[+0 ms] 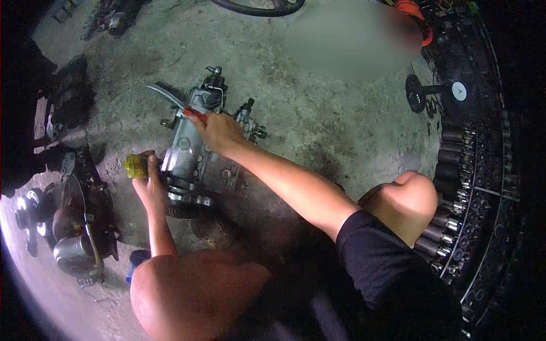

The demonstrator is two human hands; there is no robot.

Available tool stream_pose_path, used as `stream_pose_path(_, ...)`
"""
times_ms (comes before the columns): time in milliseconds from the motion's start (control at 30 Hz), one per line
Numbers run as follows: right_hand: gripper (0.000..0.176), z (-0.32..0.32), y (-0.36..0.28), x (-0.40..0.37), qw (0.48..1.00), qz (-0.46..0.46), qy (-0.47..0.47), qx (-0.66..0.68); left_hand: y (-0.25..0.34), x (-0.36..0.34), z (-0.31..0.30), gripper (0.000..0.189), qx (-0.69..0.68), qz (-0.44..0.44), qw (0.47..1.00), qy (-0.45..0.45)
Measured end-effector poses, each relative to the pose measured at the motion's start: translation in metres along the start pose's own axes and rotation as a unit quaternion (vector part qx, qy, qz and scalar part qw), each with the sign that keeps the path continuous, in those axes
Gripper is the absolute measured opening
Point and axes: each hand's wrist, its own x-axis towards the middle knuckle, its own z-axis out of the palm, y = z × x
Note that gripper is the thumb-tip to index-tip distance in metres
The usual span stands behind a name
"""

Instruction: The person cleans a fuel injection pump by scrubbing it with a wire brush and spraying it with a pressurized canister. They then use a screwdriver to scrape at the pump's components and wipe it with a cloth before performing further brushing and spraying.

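A grey metal fuel injection pump (185, 145) lies on the concrete floor in front of me, its toothed gear end toward my knees. My right hand (220, 133) is closed over the pump's upper part, gripping a small red thing (195, 115) whose exact kind I cannot tell. A curved pale grey strip (165, 95) reaches up and left from beside it. At the pump's lower left, my left hand (149, 179) is wrapped round a translucent yellow-green cup-like piece (135, 166), close against the pump's side.
Rows of sockets (449, 193) line a dark rack along the right. A black round-ended part (416, 94) and an orange object (414, 20) are at upper right. Dark machine parts (77, 227) stand on the left. A black ring (259, 8) shows at the top edge.
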Motion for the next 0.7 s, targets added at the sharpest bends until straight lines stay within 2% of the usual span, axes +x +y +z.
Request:
stream_pose_path(67, 0.057, 0.0, -0.02, -0.01, 0.999, -0.036, 0.023, -0.002, 0.011, -0.003, 0.0, 0.033, 0.005, -0.011, 1.0, -0.008)
stream_pose_path(100, 0.059, -0.009, -0.029, -0.02, 0.995, -0.099, 0.011, 0.014, 0.012, -0.004, 0.002, 0.033, -0.009, -0.016, 1.0, -0.007)
stream_pose_path(200, 0.063, -0.004, -0.001, -0.014, 0.956, -0.287, 0.054, 0.025, 0.007, -0.005, 0.0, 0.032, -0.039, -0.035, 0.999, -0.005)
stream_pose_path(233, 0.067, -0.005, 0.008, -0.01, 0.991, -0.13, -0.006, 0.023, 0.0, -0.004, -0.002, 0.032, -0.044, -0.042, 0.998, -0.007)
stream_pose_path(333, 0.064, 0.002, -0.002, 0.008, 0.996, 0.083, -0.038, 0.001, 0.003, 0.003, 0.002, 0.033, -0.043, -0.034, 0.999, -0.005)
stream_pose_path(433, 0.068, 0.004, -0.012, -0.015, 0.991, -0.13, 0.031, 0.007, 0.002, -0.005, 0.0, 0.033, -0.011, -0.038, 0.999, -0.006)
stream_pose_path(500, 0.07, 0.001, 0.002, -0.013, 0.955, -0.275, 0.111, -0.002, 0.012, -0.002, 0.002, 0.034, 0.012, -0.001, 1.0, 0.01)
stream_pose_path(533, 0.068, 0.004, 0.013, -0.006, 0.985, -0.166, 0.044, -0.015, 0.014, -0.006, 0.0, 0.035, -0.002, -0.006, 1.0, 0.006)
stream_pose_path(600, 0.065, 0.002, 0.027, 0.017, 0.994, 0.053, -0.081, -0.046, 0.018, -0.004, 0.005, 0.036, -0.038, -0.008, 0.999, 0.002)
stream_pose_path(700, 0.074, -0.012, -0.019, -0.012, 0.997, -0.075, -0.022, -0.018, 0.013, -0.004, 0.003, 0.037, -0.028, -0.046, 0.999, -0.005)
